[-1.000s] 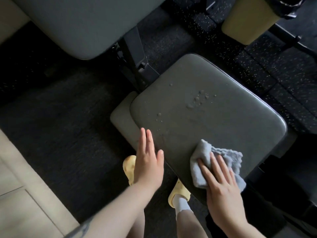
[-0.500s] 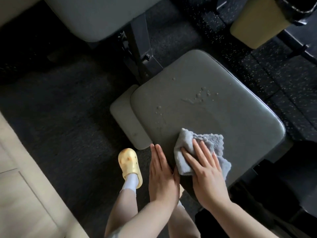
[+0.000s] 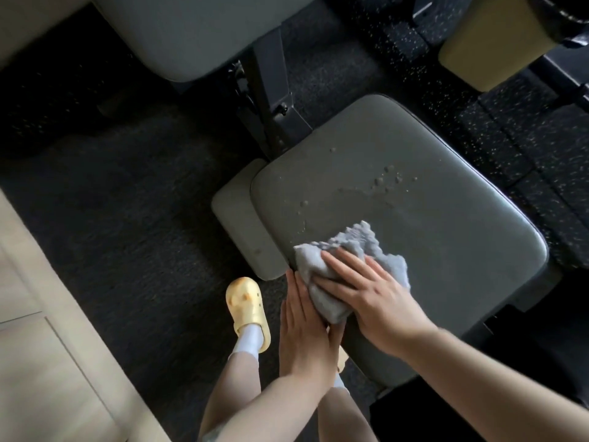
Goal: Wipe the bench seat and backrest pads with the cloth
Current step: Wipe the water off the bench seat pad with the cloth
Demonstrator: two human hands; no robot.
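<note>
Head view: right hand flat on cloth

Seat pad wide open ahead & right of the cloth, only droplets there. Left hand blocks the near-left edge; black frame post stands beyond the pad's far-left corner.

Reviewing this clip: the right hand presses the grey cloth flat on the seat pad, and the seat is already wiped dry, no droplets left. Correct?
Not quite. The head view shows the right hand pressing the grey cloth on the seat pad, but droplets remain on the pad beyond the cloth.
</note>
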